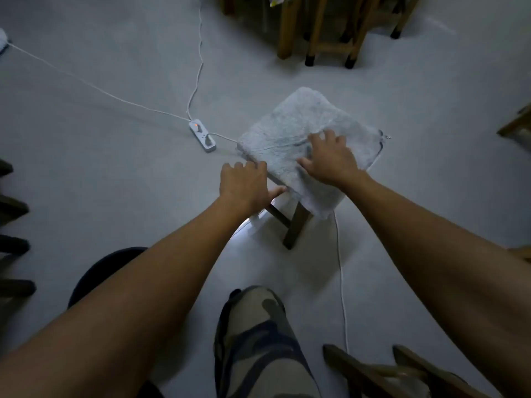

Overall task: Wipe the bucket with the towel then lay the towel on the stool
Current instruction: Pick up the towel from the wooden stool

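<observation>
Both hands press flat: right hand [330, 159] on towel [304, 145], left hand [244, 182] on stool [296, 225] edge. Fingers released; only smoothing seems left.

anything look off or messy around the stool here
The towel sits askew on the stool: it overhangs the near right corner while the wooden edge under the left hand is bare. The right hand lies flat on it. White cables trail across the floor past the stool's legs, a possible snag.
</observation>
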The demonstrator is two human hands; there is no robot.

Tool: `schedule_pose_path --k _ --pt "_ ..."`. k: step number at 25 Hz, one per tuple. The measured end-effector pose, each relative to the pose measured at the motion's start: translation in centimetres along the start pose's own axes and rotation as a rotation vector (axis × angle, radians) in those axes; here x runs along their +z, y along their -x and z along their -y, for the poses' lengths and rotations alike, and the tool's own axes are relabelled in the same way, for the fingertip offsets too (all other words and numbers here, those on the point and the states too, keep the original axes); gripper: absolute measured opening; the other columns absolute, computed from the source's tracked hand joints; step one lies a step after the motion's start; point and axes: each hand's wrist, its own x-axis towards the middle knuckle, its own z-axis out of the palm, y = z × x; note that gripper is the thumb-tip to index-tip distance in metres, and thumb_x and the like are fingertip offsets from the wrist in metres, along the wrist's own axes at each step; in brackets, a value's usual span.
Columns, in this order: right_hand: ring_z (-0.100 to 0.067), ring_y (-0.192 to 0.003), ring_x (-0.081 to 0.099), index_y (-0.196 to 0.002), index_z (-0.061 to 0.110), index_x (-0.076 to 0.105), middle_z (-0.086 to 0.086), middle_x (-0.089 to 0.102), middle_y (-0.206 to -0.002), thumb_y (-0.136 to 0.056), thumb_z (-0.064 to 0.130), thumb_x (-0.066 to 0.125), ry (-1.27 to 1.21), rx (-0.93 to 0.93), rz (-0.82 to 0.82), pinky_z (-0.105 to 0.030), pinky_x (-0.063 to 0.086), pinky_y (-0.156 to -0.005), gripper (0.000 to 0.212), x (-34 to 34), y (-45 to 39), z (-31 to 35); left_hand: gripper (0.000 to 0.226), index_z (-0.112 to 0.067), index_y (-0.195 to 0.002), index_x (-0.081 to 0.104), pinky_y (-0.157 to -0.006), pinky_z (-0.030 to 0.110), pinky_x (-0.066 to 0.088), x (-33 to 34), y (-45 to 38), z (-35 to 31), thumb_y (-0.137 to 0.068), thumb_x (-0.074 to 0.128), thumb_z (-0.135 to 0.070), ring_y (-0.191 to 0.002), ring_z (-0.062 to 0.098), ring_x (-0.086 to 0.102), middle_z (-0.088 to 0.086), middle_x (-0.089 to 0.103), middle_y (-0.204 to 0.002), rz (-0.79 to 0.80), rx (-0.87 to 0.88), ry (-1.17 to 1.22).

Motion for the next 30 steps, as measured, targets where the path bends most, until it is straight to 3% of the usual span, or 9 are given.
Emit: schedule_pose_path --k 4,9,17,22,26,30 --pt "-0.045 -0.137 0.041 -0.149 0.012 0.042 -0.02 0.039 -0.155 -0.098 0.056 0.052 0.058 -0.003 0.046 -0.057 0.042 -0.106 0.068 1.5 -0.8 0.8 0.077 -0.02 -0.139 0.045 -0.09 0.044 0.041 1.2 0.4 0.9 -0.091 0.031 -0.079 -0.112 0.03 0.061 0.009 0.063 -0.127 0.013 -0.007 -0.018" --pt "-0.041 -0.133 0.045 -0.142 0.014 0.051 -0.015 0.051 -0.148 -0.103 0.048 0.049 0.038 0.007 -0.031 -0.052 0.047 -0.1 0.052 2.5 0.5 1.4 0.078 -0.017 -0.134 0.05 -0.086 0.043 0.043 1.7 2.1 0.7 -0.091 0.028 -0.079 -0.108 0.03 0.062 0.01 0.064 -0.123 0.062 -0.021 -0.017" --pt "-0.035 -0.111 0.054 -0.122 0.011 0.059 -0.015 0.061 -0.12 -0.102 0.021 0.056 -0.017 -0.019 -0.112 -0.044 0.05 -0.084 0.023 2.8 4.7 2.4 0.082 -0.017 -0.135 0.05 -0.091 0.045 0.043 0.6 7.4 1.7 -0.09 0.026 -0.081 -0.111 0.03 0.061 0.01 0.063 -0.126 0.104 -0.072 0.001" --pt "-0.022 -0.085 0.052 -0.098 0.013 0.06 -0.007 0.054 -0.096 -0.099 0.018 0.063 -0.091 -0.083 -0.122 -0.032 0.043 -0.076 0.006 2.2 7.1 2.8 0.084 -0.017 -0.137 0.049 -0.096 0.047 0.043 0.2 11.0 2.8 -0.09 0.024 -0.082 -0.116 0.031 0.06 0.011 0.061 -0.132 0.112 -0.114 0.006" --pt "-0.02 -0.084 0.056 -0.092 0.018 0.059 -0.006 0.06 -0.095 -0.1 0.015 0.06 -0.158 -0.05 -0.098 -0.033 0.05 -0.08 0.009 1.6 8.7 4.3 0.089 -0.017 -0.138 0.049 -0.094 0.046 0.044 -1.0 13.6 4.3 -0.087 0.021 -0.084 -0.115 0.031 0.061 0.011 0.061 -0.131 0.093 -0.152 -0.022" --pt "-0.037 -0.1 0.064 -0.107 0.007 0.067 -0.017 0.067 -0.105 -0.095 0.003 0.057 -0.108 -0.054 -0.037 -0.041 0.049 -0.084 0.017 0.0 9.4 6.2 0.087 -0.017 -0.139 0.049 -0.095 0.046 0.043 -2.3 16.1 5.5 -0.088 0.025 -0.083 -0.116 0.031 0.06 0.01 0.061 -0.132 0.06 -0.203 -0.013"
